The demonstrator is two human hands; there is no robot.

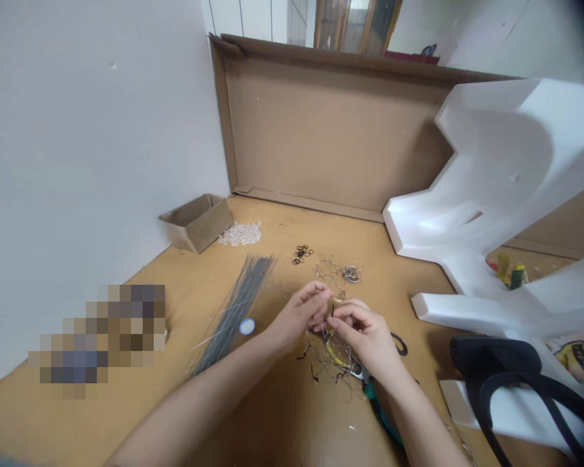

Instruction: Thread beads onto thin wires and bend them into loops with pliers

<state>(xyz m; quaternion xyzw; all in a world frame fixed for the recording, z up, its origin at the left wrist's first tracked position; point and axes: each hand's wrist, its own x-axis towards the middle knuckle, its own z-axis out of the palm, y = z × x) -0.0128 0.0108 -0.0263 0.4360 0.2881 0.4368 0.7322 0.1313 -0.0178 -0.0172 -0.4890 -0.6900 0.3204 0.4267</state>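
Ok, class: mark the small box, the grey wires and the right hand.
Small box (211, 228): head view, outer wall.
Grey wires (231, 315): head view, bundle's middle.
Right hand (370, 329): head view, back of it.

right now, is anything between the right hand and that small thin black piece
Nothing visible: the right hand appears to pinch the small thin black piece; the tangled thin wire shows below, not between.

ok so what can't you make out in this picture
All in the head view:
- small dark piece between the left hand and right hand: too small to identify, partly covered by them
- green-handled tool: partly hidden by the right forearm
- pixelated patch on the left: whatever is there is blurred out
- yellow packet: cut off by the right edge
- open box: its near walls hide the bottom
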